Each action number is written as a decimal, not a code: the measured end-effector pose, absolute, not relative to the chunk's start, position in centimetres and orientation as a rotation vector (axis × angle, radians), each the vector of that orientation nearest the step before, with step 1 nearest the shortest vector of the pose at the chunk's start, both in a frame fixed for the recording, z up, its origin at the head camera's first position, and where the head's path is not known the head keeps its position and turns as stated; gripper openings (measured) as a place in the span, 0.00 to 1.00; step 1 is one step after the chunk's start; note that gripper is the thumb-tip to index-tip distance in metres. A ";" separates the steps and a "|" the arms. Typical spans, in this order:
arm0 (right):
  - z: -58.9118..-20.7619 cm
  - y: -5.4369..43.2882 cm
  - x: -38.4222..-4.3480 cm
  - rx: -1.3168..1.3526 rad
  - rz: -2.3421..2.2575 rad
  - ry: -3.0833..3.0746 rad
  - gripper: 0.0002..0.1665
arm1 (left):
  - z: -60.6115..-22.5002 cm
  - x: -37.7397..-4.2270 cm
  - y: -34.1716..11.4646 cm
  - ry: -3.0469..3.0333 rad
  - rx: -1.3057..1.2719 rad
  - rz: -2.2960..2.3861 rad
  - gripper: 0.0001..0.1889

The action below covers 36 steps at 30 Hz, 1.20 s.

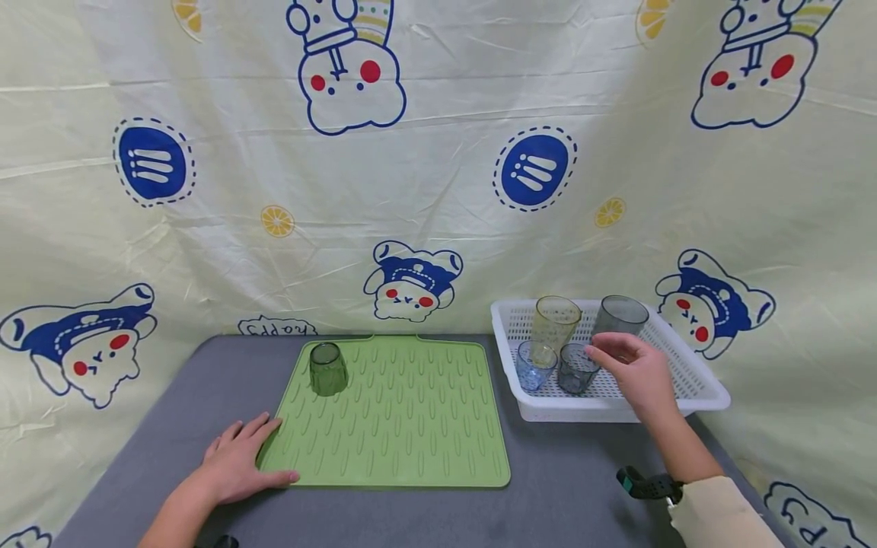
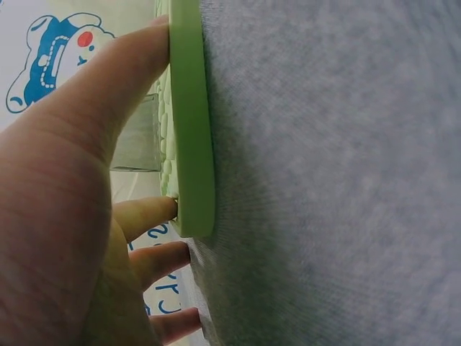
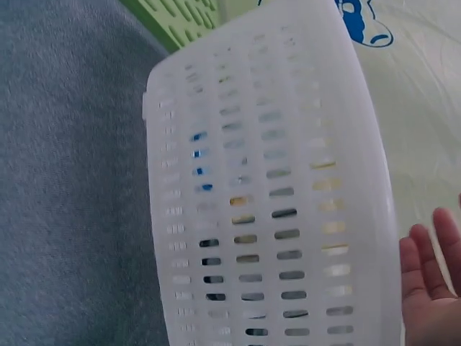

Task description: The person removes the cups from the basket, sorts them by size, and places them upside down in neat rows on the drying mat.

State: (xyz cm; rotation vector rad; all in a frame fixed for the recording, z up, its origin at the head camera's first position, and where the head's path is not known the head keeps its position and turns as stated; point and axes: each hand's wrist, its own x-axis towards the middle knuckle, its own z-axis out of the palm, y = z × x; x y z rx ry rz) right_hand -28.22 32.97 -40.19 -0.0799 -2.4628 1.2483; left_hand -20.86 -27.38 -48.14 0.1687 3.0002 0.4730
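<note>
Fingers spread, my left hand rests at the front left corner of a green drying mat. In the left wrist view its thumb touches the mat's edge. A green glass stands upside down near the mat's back left. My right hand is over a white perforated basket, fingertips close to the rim of a small dark grey glass; contact is unclear. Beside that glass are a small blue glass, a taller yellowish glass and a larger grey glass.
A grey cloth surface lies under the mat and basket. Behind them hangs a pale printed curtain. The basket's raised wall stands between the right wrist camera and the glasses. A dark band circles my right wrist.
</note>
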 end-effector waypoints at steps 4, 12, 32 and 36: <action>-40.1 33.4 -28.8 -0.072 1.205 -2.563 0.37 | -48.1 -20.9 -27.3 3.001 0.172 0.465 0.56; -40.4 34.7 -30.4 -0.031 1.200 -2.714 0.47 | -48.1 -21.1 -27.3 3.008 0.180 0.463 0.55; -40.0 36.1 -33.3 0.147 1.067 -2.979 0.53 | -48.4 -20.7 -27.4 3.066 0.201 0.471 0.55; -40.1 36.2 -33.7 0.175 1.035 -3.014 0.55 | -48.5 -20.6 -27.4 3.075 0.202 0.468 0.55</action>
